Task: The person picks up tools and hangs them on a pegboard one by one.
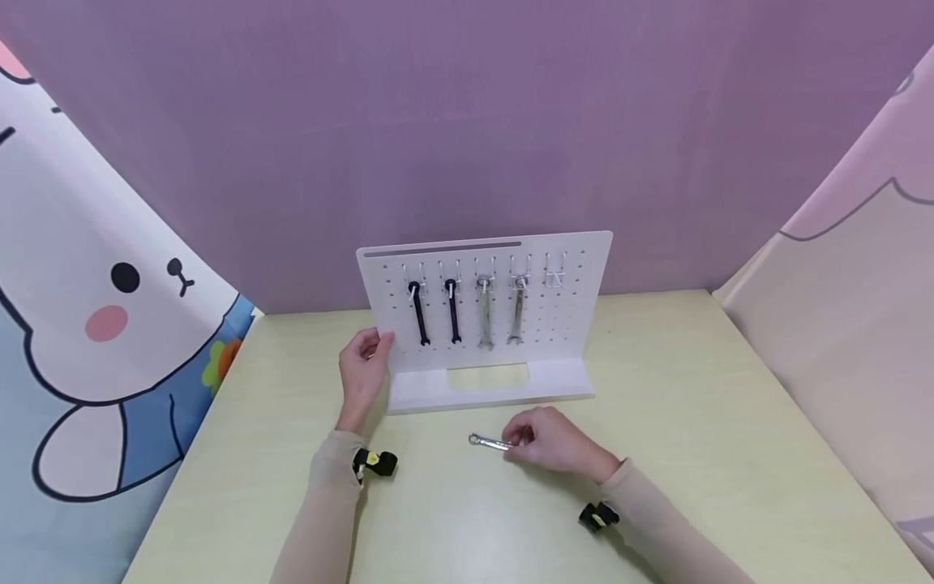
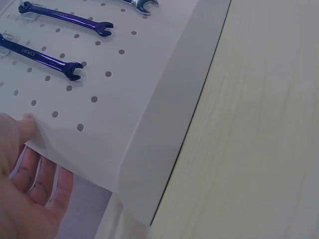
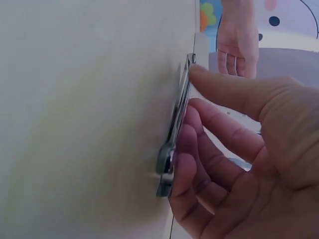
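A white pegboard [image 1: 569,345] stands upright on its base, with wrenches hanging from wire hooks. My left hand [image 1: 362,373] grips the board's left edge, thumb [image 2: 26,128] on the front face and fingers behind. Between the thumb and fingers of my right hand [image 1: 554,440] is a silver combination wrench [image 1: 487,441], low over the table before the base. Its ring end points left in the head view; the open end is hidden there but shows in the right wrist view. Two dark blue wrenches [image 1: 454,315] and two silver wrenches [image 1: 486,320] hang side by side.
To the right of the hanging wrenches, a wire hook [image 1: 555,274] shows only the board behind it. The light wooden table [image 1: 671,389] runs back to a purple panel [image 1: 467,146]. Cartoon-printed cloths [image 1: 109,365] flank both sides.
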The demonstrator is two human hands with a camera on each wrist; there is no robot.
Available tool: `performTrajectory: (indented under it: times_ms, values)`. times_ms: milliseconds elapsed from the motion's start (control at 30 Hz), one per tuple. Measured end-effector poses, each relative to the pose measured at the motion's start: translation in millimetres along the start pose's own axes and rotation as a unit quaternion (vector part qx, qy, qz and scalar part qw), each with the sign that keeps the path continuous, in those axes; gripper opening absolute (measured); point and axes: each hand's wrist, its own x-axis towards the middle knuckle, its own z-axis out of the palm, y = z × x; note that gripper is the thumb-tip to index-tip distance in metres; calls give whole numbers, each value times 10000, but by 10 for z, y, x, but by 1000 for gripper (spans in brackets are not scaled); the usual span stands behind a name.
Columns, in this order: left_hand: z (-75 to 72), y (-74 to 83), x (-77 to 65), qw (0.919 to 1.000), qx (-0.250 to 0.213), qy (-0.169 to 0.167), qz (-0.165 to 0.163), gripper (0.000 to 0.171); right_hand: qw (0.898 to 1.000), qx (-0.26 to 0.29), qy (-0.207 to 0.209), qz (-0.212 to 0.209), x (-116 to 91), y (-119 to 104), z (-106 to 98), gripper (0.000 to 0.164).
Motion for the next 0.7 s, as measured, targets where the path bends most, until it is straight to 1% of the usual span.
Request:
performTrajectory:
  times_ms: [233,400,700]
  values:
    - [-2,15,-4,10000,61,4,-15,27,9996,-262,92,-39,12,-7,30,7]
    - [-7,21,4,9999,101,-29,6,28,9994,-308,140,-122,10,5,30,5]
    - [-18,8,-8,9999,99,-58,-30,27,9989,-394,91,-229,18,18,21,4]
